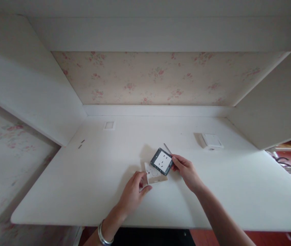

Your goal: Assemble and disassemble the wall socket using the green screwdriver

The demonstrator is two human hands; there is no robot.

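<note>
A white desk [84, 191] fills the floral-papered alcove. Just left of the socket module [162, 161], the left hand [132, 194] pinches the white cover plate [155, 176] flat, apparently to steady it. The right hand [186, 171] grips the module's right edge, tilting it over the plate, with a white switch [212, 141] farther right.

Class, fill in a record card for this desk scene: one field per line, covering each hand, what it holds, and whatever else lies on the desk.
Surface: white desk in a white alcove
Left hand: left hand grips the edge of a white faceplate lying on the desk
Left wrist: silver bracelet
Right hand: right hand pinches a dark-framed socket module, tilted above the faceplate
Behind the module: thin metal rod
Back right: white switch unit
Back left: small square plate
Left edge: two small dark pieces, too small to identify
</note>
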